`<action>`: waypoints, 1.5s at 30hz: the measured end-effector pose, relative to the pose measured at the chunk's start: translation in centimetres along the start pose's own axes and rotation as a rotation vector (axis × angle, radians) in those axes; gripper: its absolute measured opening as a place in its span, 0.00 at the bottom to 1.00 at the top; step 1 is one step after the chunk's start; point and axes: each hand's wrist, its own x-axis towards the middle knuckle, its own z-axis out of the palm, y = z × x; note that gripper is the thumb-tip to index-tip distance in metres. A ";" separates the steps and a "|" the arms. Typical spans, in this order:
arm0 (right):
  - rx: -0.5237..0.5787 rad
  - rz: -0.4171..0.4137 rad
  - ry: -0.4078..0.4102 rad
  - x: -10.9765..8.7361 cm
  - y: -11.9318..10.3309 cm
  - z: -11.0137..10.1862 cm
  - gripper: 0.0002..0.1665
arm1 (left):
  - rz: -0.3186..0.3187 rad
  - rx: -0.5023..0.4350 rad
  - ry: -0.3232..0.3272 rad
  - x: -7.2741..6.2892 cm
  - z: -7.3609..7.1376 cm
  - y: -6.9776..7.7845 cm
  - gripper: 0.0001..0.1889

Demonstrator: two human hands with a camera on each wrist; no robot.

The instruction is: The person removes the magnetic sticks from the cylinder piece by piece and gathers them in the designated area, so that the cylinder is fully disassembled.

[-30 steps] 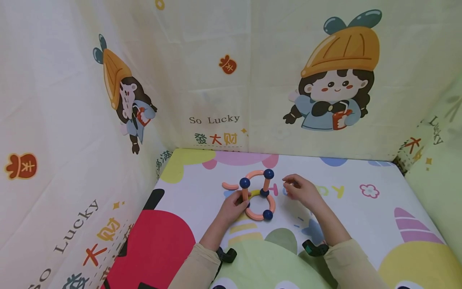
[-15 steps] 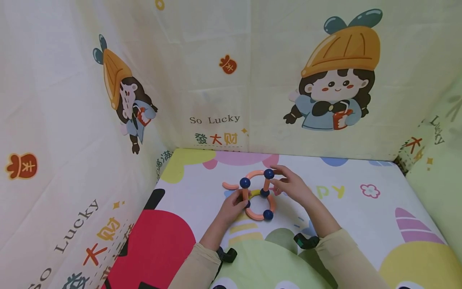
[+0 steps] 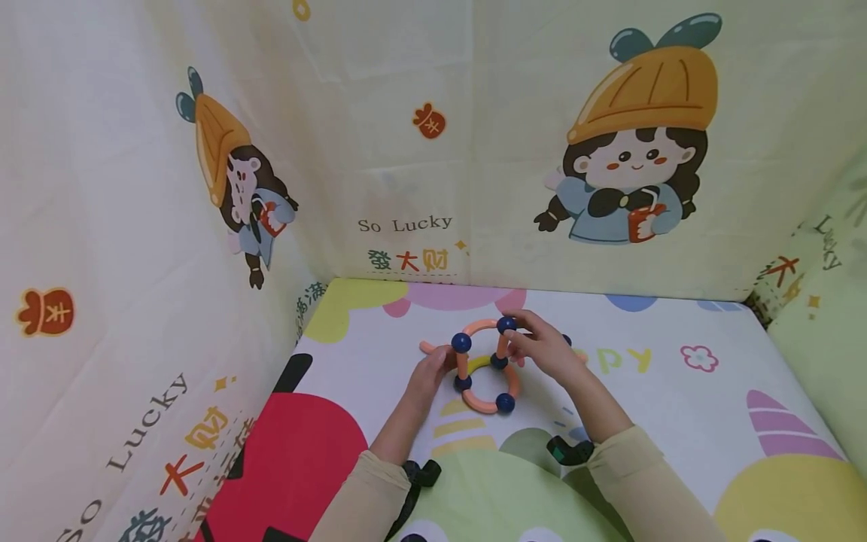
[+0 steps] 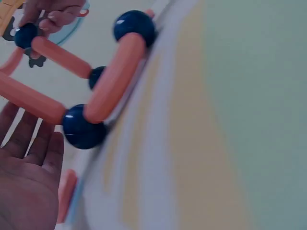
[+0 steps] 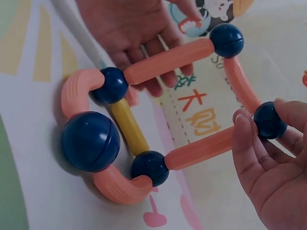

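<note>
A frame of magnetic rods and balls stands on the table: a ring of curved salmon rods (image 3: 479, 406) and one yellow rod (image 5: 130, 127), with two upright straight rods and an arched rod (image 3: 482, 324) on top. My right hand (image 3: 545, 350) pinches the dark blue ball (image 5: 268, 120) at the frame's upper right corner between thumb and fingers. My left hand (image 3: 425, 376) is at the left upright rod (image 5: 170, 61), its fingers straight and spread behind it, palm facing the frame. The fingertips overlap that rod in the right wrist view.
A loose curved salmon rod (image 3: 427, 347) lies left of the frame, partly hidden by the left hand. Another blue ball (image 3: 567, 340) shows behind the right hand. Printed cloth walls (image 3: 504, 226) enclose the table's back and sides.
My right hand has moved left to the frame's upper right ball and now pinches it. The left hand has let go of the left upright rod and straightened its fingers beside it.
</note>
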 end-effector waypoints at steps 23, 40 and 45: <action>0.006 -0.007 -0.003 -0.1 0.2 0.1 0.29 | -0.386 0.276 -0.249 6.3 -2.8 6.7 0.19; 0.065 -0.007 -0.014 0.2 0.5 0.2 0.27 | -0.445 0.035 -0.243 7.1 -2.6 6.1 0.21; 0.079 -0.013 -0.023 0.3 0.6 0.2 0.29 | -0.448 0.010 -0.244 7.1 -2.5 6.1 0.21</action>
